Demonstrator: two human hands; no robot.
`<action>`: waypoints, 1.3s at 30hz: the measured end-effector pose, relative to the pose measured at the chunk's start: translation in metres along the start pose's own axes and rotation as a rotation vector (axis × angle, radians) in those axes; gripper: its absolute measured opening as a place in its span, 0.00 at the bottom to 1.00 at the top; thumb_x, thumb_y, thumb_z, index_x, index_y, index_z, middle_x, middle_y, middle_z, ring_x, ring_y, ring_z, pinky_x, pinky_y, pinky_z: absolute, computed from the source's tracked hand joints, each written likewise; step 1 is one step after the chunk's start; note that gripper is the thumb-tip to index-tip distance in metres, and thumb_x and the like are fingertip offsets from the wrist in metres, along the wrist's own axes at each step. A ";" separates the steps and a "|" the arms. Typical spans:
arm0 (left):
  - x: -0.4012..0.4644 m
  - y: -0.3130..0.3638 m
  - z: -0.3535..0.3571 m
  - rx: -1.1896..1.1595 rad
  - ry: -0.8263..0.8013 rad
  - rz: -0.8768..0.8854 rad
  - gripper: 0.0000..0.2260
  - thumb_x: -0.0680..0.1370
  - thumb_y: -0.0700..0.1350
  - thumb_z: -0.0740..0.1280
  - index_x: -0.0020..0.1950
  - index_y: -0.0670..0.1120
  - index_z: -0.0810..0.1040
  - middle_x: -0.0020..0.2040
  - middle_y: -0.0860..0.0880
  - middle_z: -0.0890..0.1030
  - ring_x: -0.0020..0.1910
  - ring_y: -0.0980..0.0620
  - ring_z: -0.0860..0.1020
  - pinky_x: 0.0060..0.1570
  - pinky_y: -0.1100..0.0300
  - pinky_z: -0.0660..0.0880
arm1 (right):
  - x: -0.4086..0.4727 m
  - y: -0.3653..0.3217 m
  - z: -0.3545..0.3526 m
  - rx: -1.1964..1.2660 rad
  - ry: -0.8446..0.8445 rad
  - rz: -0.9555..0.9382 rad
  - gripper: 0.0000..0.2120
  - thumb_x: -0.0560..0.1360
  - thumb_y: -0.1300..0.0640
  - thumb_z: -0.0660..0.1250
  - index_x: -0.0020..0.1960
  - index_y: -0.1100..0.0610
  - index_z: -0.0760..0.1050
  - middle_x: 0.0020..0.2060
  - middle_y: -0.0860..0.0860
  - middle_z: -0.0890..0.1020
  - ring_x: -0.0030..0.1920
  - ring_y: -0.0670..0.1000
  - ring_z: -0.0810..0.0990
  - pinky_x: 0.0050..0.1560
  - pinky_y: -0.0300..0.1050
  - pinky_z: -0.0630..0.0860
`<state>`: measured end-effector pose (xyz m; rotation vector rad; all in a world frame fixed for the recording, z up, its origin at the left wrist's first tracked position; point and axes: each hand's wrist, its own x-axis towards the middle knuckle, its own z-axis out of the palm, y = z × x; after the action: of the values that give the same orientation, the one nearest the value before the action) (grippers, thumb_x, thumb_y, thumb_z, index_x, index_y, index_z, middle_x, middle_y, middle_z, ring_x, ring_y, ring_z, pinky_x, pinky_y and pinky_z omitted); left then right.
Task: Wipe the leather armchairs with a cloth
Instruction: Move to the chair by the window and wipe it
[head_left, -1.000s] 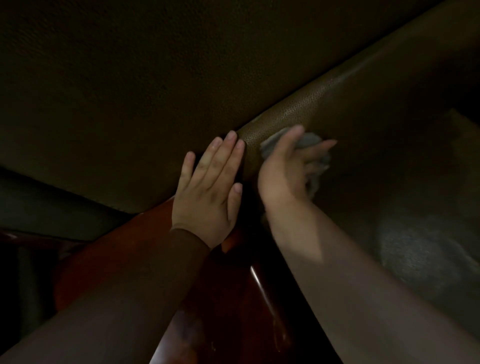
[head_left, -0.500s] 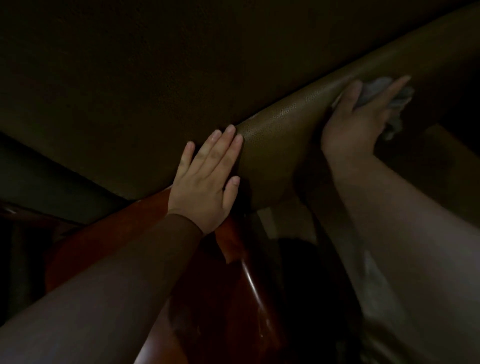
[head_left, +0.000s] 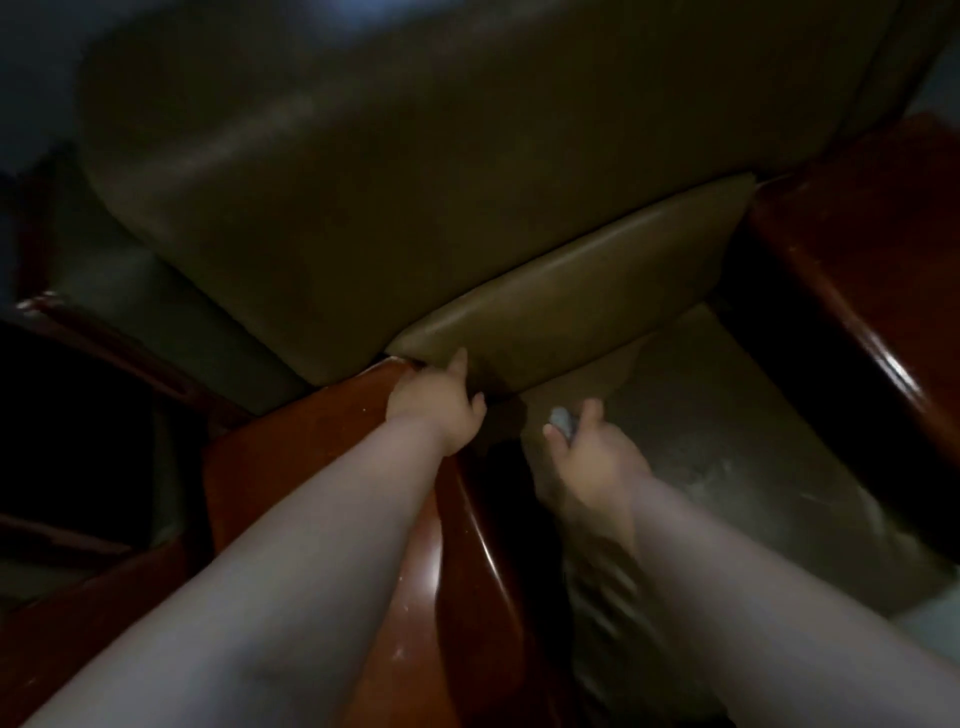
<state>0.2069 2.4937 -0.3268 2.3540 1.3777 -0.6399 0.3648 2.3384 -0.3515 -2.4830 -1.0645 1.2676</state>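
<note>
Cloth (head_left: 562, 419) is a small grey wad, mostly hidden, pinched in the right hand (head_left: 597, 457) over the seat (head_left: 727, 441) (blurred, dim). Left hand (head_left: 441, 408) rests beside it on the wooden armrest (head_left: 322, 436), fingers hidden, grip unclear.

Leather seat (head_left: 727, 415) — cloth (head_left: 562, 417), right hand (head_left: 592, 457).

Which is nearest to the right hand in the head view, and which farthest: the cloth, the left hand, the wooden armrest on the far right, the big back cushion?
1. cloth, bunched in the right hand itself.
2. left hand, just to its left on the near wooden armrest.
3. back cushion, above, and far-right wooden armrest: too close to call.
</note>
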 end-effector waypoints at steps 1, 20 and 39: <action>-0.017 0.005 -0.005 -0.048 -0.032 0.005 0.31 0.85 0.59 0.58 0.86 0.51 0.55 0.72 0.44 0.77 0.66 0.42 0.78 0.62 0.48 0.78 | -0.009 0.007 -0.017 -0.024 -0.012 -0.013 0.22 0.84 0.38 0.57 0.70 0.52 0.62 0.48 0.51 0.79 0.47 0.52 0.81 0.54 0.56 0.81; -0.234 0.146 -0.129 -0.210 0.037 0.030 0.20 0.85 0.56 0.63 0.76 0.56 0.73 0.68 0.52 0.81 0.63 0.51 0.81 0.60 0.53 0.81 | -0.188 0.044 -0.209 -0.178 0.160 -0.315 0.26 0.77 0.36 0.69 0.71 0.43 0.69 0.53 0.43 0.79 0.48 0.43 0.80 0.47 0.41 0.82; -0.349 0.165 -0.040 0.006 -0.035 0.309 0.19 0.82 0.54 0.69 0.74 0.56 0.75 0.67 0.53 0.79 0.64 0.52 0.80 0.60 0.55 0.81 | -0.366 0.131 -0.118 -0.221 0.227 -0.050 0.23 0.79 0.33 0.64 0.66 0.45 0.75 0.51 0.46 0.81 0.50 0.49 0.80 0.48 0.47 0.80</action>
<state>0.2106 2.1823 -0.0953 2.4763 0.9676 -0.5906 0.3806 2.0215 -0.0971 -2.6600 -1.2565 0.8686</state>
